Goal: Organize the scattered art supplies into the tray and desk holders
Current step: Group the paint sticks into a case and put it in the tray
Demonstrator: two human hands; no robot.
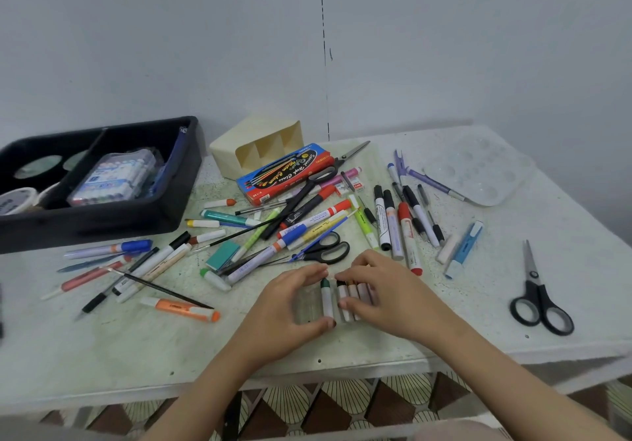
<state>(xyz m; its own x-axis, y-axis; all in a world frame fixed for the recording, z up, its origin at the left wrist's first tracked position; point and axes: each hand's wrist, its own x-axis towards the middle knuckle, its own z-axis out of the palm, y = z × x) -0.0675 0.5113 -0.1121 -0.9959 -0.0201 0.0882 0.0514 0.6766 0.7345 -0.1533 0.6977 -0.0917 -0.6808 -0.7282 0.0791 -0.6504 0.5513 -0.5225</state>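
White tubes with dark caps lie side by side on the tabletop. The left hand has its grip clamped, fingers and thumb, on the green-capped tube; the right hand pinches the others. Just beyond the grip lie black scissors among scattered markers. Far left sits the black tray, with the cream desk holder beside it.
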